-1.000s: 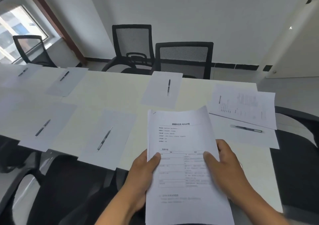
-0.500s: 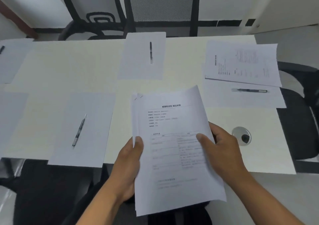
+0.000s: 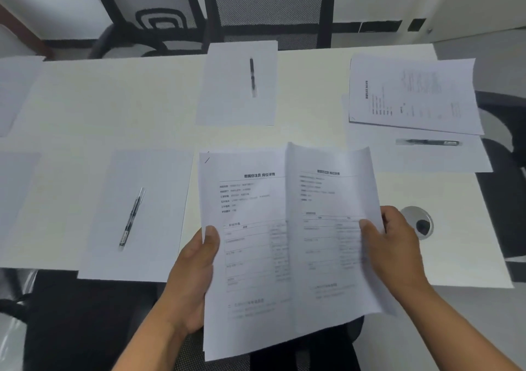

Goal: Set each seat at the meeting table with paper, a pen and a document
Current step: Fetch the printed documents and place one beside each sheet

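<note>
My left hand [image 3: 190,282] grips a stack of printed documents [image 3: 247,256] by its left edge, above the near table edge. My right hand [image 3: 395,245] pinches the top document [image 3: 327,228], slid off to the right of the stack. A blank paper [image 3: 159,188] with a pen [image 3: 131,218] on it lies at the near seat to the left. Across the table another blank paper [image 3: 227,91] carries a pen [image 3: 252,76]. At the right end a printed document [image 3: 412,94] lies over a blank paper [image 3: 427,157] with a pen [image 3: 427,142].
The white meeting table [image 3: 99,108] spans the view. A round cable grommet [image 3: 419,222] sits just right of my right hand. Black mesh chairs [image 3: 267,6] stand on the far side, another chair [image 3: 503,171] at the right end, and one [image 3: 85,322] below me. More blank sheets [image 3: 14,91] lie at far left.
The view has tilted down and drawn closer to the table. My right hand has drawn the top document off the stack to the right; my left hand keeps hold of the rest.
</note>
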A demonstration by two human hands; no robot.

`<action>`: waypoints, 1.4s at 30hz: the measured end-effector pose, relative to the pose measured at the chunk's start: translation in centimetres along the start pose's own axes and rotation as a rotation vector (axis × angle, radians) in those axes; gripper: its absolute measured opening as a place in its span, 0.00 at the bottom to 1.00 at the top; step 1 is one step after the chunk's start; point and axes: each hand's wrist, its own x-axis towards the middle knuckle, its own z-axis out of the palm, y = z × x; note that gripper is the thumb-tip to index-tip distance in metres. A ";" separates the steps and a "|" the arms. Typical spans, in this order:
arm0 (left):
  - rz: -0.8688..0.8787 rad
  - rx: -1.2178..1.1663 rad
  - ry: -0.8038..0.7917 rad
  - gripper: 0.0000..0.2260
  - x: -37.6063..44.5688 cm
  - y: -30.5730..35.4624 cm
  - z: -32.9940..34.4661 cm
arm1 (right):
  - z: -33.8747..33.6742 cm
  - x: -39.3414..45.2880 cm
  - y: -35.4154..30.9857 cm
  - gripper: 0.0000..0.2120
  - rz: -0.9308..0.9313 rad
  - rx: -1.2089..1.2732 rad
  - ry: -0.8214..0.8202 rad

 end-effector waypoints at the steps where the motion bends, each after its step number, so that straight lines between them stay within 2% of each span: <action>1: 0.004 -0.007 0.005 0.18 0.0 0.2 -0.1 | -0.1 0.3 0.1 0.02 0.001 -0.020 0.016; 7: 0.033 -0.035 0.034 0.17 -0.1 0.9 -0.4 | 0.0 2.1 -0.1 0.03 -0.005 -0.097 0.102; 15: 0.007 -0.065 0.004 0.19 -0.2 1.3 -1.0 | 0.4 2.5 0.2 0.02 -0.078 -0.136 0.085; 21: 0.012 -0.034 -0.015 0.19 -0.1 1.4 -1.0 | 1.0 3.0 0.5 0.14 -0.137 -0.216 0.115; 24: 0.009 -0.019 -0.020 0.19 -0.1 1.4 -1.0 | 1.3 3.0 0.0 0.04 -0.114 -0.270 0.139; 27: 0.007 -0.020 -0.027 0.19 -0.1 1.5 -0.9 | 1.5 3.0 -0.5 0.21 -0.058 -0.358 0.134; 29: 0.016 -0.018 -0.039 0.19 -0.1 1.6 -0.8 | 1.6 2.6 -1.2 0.24 -0.063 -0.373 0.126; 34: 0.032 -0.013 -0.062 0.18 -0.2 1.9 -0.8 | 1.7 0.8 -4.0 0.20 -0.098 -0.265 0.121; 37: 0.033 -0.024 -0.067 0.19 -0.2 1.9 -1.4 | 1.5 -0.7 -6.3 0.08 -0.084 -0.062 0.032; 40: 0.039 -0.045 -0.055 0.20 -0.5 2.0 -2.0 | 1.7 -3.6 -9.1 0.22 -0.032 0.207 -0.173; 42: 0.047 -0.052 -0.052 0.20 -0.9 2.3 -2.7 | 2.3 -5.7 -10.5 0.25 -0.071 0.239 -0.271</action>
